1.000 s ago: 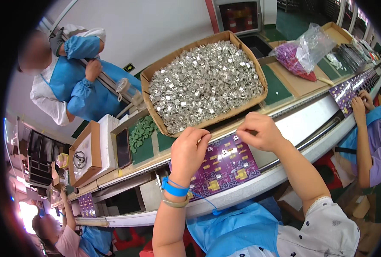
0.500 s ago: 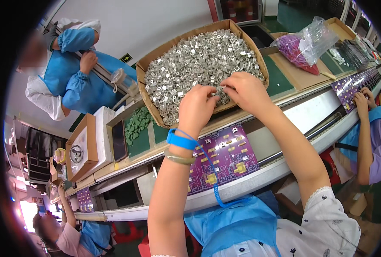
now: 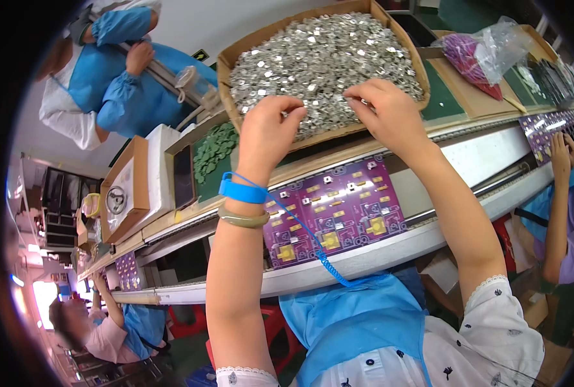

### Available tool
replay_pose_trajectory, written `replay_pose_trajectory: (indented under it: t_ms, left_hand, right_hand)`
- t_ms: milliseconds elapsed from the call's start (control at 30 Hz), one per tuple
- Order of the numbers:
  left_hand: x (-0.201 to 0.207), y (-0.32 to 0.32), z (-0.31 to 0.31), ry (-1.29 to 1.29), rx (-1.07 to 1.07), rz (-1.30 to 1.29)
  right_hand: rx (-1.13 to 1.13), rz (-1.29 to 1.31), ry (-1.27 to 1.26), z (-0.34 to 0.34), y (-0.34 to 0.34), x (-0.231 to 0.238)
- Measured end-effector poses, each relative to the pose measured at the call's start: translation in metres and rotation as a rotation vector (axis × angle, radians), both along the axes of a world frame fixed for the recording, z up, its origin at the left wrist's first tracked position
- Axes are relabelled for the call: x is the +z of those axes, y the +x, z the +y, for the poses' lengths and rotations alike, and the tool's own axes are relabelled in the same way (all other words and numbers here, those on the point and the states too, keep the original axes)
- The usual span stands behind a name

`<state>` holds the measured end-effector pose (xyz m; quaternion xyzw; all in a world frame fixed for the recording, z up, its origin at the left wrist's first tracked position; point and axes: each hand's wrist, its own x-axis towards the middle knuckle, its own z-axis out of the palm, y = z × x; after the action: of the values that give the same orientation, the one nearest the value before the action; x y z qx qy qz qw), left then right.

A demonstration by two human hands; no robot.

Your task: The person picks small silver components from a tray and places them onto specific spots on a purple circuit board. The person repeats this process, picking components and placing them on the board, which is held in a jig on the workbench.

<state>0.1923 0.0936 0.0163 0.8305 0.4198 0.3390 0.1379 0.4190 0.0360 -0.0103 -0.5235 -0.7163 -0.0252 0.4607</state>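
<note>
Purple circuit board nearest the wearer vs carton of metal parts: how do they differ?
Shape: the purple circuit board is a flat sheet; the carton has raised walls.
Colour: the board is purple, the carton brown.
Load: the board carries spaced-out components; the carton holds a loose heap of metal parts.
Shared: both bear many small pieces.

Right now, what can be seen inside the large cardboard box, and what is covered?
The box holds a heap of small silvery metal pieces. The heap hides the bottom; the left hand and right hand block part of the near side.
</note>
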Motion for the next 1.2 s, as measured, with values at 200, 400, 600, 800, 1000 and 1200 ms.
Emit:
replay_pose_trajectory:
  t_ms: [200, 400, 600, 800, 1000, 1200]
  left_hand:
    - [0.012, -0.111, 0.004, -0.071, 0.264, -0.124]
    - [-0.032, -0.194, 0.0, -0.203, 0.354, -0.018]
    - [-0.062, -0.172, 0.013, -0.015, 0.356, 0.042]
    - [-0.071, -0.142, 0.022, 0.112, 0.351, 0.131]
    - [-0.075, -0.143, 0.024, 0.181, 0.332, 0.031]
    - [-0.068, -0.149, 0.018, 0.065, 0.383, -0.41]
  right_hand:
    - [0.15, 0.062, -0.043, -0.009, -0.034, 0.018]
    - [0.405, 0.047, -0.119, 0.004, -0.118, 0.02]
    - [0.288, -0.458, -0.332, 0.021, -0.226, -0.003]
    - [-0.112, -0.722, -0.313, 0.047, -0.256, -0.036]
    - [-0.059, -0.631, -0.138, 0.053, -0.25, -0.045]
    - [0.072, -0.506, -0.127, 0.045, -0.238, -0.04]
